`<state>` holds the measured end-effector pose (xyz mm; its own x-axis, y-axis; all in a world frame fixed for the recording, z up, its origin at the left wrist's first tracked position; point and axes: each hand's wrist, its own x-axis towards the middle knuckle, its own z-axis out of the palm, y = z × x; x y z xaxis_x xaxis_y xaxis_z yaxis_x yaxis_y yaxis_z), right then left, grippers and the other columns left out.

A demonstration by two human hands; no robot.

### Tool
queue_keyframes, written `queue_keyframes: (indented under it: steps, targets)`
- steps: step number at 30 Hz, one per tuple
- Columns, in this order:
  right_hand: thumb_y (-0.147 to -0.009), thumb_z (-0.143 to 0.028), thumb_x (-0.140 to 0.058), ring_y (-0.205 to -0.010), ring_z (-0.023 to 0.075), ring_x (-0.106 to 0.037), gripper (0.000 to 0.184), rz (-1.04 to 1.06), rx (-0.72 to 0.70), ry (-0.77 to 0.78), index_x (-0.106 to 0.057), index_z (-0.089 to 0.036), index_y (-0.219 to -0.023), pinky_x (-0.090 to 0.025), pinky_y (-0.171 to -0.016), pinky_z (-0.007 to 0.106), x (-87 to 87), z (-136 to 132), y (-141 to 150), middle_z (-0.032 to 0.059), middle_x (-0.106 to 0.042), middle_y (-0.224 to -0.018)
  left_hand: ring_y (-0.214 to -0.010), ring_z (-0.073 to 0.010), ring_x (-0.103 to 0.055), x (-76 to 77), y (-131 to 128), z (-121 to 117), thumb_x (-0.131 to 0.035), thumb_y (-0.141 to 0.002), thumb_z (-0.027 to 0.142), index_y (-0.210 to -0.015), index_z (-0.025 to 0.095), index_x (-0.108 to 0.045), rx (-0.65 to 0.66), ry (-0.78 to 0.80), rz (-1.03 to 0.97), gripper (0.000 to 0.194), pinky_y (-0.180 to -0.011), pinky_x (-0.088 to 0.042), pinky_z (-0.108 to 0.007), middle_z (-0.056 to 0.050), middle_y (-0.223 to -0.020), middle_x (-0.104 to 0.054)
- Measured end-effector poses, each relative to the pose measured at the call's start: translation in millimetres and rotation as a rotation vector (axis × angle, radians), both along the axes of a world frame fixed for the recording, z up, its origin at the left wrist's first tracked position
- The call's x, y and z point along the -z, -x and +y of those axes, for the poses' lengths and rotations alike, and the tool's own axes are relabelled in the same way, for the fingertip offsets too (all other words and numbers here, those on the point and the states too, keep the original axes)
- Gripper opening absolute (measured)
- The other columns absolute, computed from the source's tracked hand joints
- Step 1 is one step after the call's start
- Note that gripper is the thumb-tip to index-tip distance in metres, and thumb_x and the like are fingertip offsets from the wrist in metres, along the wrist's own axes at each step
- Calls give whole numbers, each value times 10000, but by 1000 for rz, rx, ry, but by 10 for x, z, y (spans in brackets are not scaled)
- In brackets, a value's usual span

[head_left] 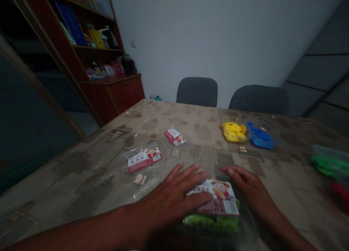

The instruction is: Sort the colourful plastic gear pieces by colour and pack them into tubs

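In front of me stands a clear plastic box (211,223) with bright green pieces inside and a red-and-white label (230,203) on its lid. My left hand (178,191) lies flat across the lid, fingers stretched out, covering part of the label. At the box's right side is my right hand (247,183), its fingers curled around the far right corner. The near end of the box is dark and blurred. Just left of my left hand rests a clear lid (144,160) with a similar label, and another labelled lid (175,137) lies farther back.
A box of yellow pieces (233,132) and a box of blue pieces (260,136) sit at the back right. Green pieces (329,165) and red pieces (340,193) are at the right edge. Two grey chairs (197,92) stand behind the patterned table (89,174).
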<state>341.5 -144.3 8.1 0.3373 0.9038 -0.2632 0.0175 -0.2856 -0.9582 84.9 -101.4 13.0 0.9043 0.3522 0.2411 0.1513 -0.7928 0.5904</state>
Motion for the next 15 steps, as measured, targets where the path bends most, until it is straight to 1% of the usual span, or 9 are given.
queue_keyframes:
  steps: [1, 2, 4, 7, 9, 12, 15]
  targets:
    - [-548, -675, -767, -548, 203, -612, 572, -1, -10, -15, -743, -161, -796, -470, -488, 281, 0, 3, -6, 23, -677, -602, -1462, -456, -233, 53, -19, -25, -872, -711, 398, -1528, 344, -345, 42, -20, 43, 974, -1149, -56, -710, -133, -1620, -290]
    - [-561, -673, -766, -558, 201, -610, 565, -6, -23, -34, -744, -158, -792, -471, -497, 280, 6, 4, -14, 24, -677, -610, -1468, -455, -216, 115, -37, -44, -878, -708, 386, -1536, 365, -321, 56, -37, 76, 998, -1138, -14, -726, -133, -1621, -285]
    - [-620, -661, -744, -573, 190, -602, 537, -30, -46, -82, -748, -155, -797, -470, -511, 273, 27, 5, -34, 23, -678, -637, -1477, -454, -186, 242, -63, -65, -864, -734, 379, -1541, 398, -288, 40, -76, 90, 992, -1111, 45, -753, -136, -1614, -292]
    - [-708, -638, -691, -584, 184, -596, 499, -75, -84, -128, -756, -157, -828, -467, -524, 270, 66, -1, -51, 16, -674, -659, -1474, -459, -189, 369, -62, -69, -849, -758, 374, -1546, 408, -266, 27, -121, 60, 981, -1094, 60, -767, -143, -1605, -308]
    - [-757, -627, -648, -615, 194, -607, 486, -111, -98, -152, -758, -163, -848, -471, -541, 272, 87, -8, -45, 20, -680, -678, -1472, -459, -195, 398, -44, -67, -856, -748, 381, -1543, 407, -270, 23, -139, 61, 989, -1101, 51, -760, -138, -1606, -311]
    - [-811, -623, -598, -680, 213, -631, 484, -163, -101, -174, -753, -169, -876, -485, -576, 279, 102, -23, -28, 39, -715, -757, -1475, -461, -184, 395, -20, -68, -831, -766, 427, -1546, 410, -259, 19, -182, 89, 968, -1110, 43, -752, -132, -1610, -306]
    - [-860, -645, -542, -766, 236, -662, 525, -180, -98, -180, -746, -170, -951, -518, -658, 302, 79, -48, -46, 60, -745, -867, -1475, -461, -185, 372, -11, -76, -790, -814, 382, -1564, 394, -213, 23, -245, 120, 947, -1110, 25, -757, -138, -1608, -303]
